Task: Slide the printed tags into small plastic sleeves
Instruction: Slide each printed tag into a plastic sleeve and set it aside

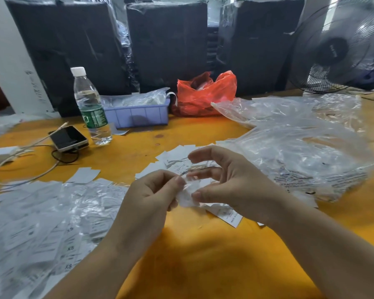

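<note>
Left hand [153,190] and right hand [222,184] meet above the yellow table [203,255], each pinching one small plastic sleeve [187,196]; whether a tag already sits inside is too blurred to tell. Loose printed tags [177,158] lie just behind the hands, and a large heap of sleeved tags [37,223] spreads to the left. Judged from these piles, much is done, but loose tags remain.

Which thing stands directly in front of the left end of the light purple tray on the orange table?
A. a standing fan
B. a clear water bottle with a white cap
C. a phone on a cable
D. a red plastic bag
B: the water bottle stands upright, overlapping the left end of the purple tray; the red bag sits to the tray's right.
</note>
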